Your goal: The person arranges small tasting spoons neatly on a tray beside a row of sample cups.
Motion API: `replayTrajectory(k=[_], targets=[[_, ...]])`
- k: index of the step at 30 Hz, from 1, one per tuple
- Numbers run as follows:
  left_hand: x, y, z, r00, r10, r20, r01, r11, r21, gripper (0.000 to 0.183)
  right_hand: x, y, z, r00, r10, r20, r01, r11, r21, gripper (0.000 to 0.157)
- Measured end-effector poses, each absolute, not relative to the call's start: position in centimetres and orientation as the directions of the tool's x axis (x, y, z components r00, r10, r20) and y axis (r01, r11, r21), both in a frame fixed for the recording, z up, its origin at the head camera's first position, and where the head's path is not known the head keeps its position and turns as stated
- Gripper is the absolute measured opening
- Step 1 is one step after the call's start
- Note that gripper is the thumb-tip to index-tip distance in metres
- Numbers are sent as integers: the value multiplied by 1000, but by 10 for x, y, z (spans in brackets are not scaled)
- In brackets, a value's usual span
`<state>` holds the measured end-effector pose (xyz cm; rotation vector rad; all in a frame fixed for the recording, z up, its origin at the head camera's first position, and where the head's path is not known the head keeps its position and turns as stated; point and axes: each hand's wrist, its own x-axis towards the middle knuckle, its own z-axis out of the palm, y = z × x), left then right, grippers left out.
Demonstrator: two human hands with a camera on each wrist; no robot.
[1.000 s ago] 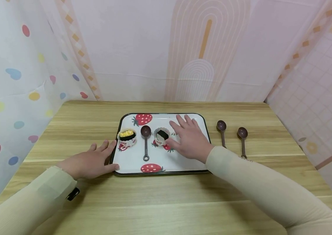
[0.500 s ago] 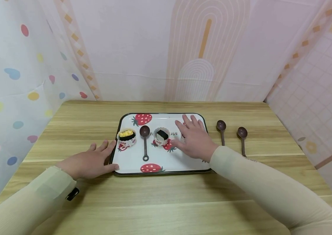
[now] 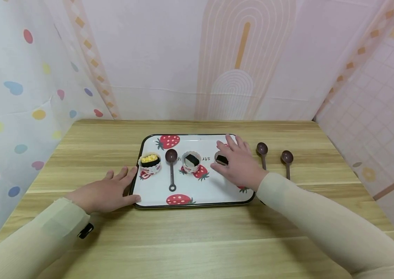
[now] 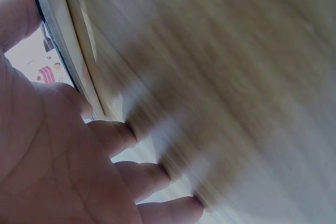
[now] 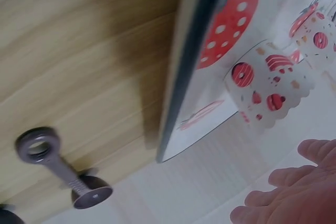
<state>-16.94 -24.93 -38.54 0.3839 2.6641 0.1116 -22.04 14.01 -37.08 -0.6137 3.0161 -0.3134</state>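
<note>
My left hand (image 3: 104,193) rests at the left edge of the strawberry-print tray (image 3: 155,199), its fingers spread and the thumb on the rim. Over the tray's right part is my right hand (image 3: 240,164), fingers loosely extended, with nothing held. Partly hidden under it stands a paper cup (image 3: 221,159) with a dark-wrapped piece inside; the right wrist view shows this patterned cup (image 5: 265,85) just beyond the fingers. The middle cup (image 3: 191,166) contains a black-and-white rice ball. A third cup (image 3: 150,168), at the left, has a black-wrapped piece with yellow topping.
One brown spoon (image 3: 171,157) lies on the tray between the left and middle cups. Two more spoons, one nearer (image 3: 262,149) and one farther right (image 3: 287,157), lie on the wooden table (image 3: 190,240). Patterned curtains (image 3: 155,58) stand behind and at both sides.
My right hand has moved rightward, away from the middle cup, and the right-hand cup has come into view beneath it. The left hand and the tray stay in place.
</note>
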Motion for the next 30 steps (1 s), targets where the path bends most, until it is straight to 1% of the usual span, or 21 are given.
replayTrajectory(k=[4,12,24,30], targets=[[-169,-250,-386,-864,287,-414,251,958,141,112,-219,148,-368,-927,-374,-9,-366,911,-191,83],[-167,-251,-386,-869,293,-399,255,956,145,110,-215,163,-366,-940,-340,-24,-328,922,-207,80],[-167,-251,-385,-869,300,-394,262,954,147,109,-216,194,-365,-945,-328,0,-319,916,-244,59],[-168,-250,-385,-868,298,-398,257,954,153,109,-214,209,-367,-953,-302,7,-296,929,-224,55]])
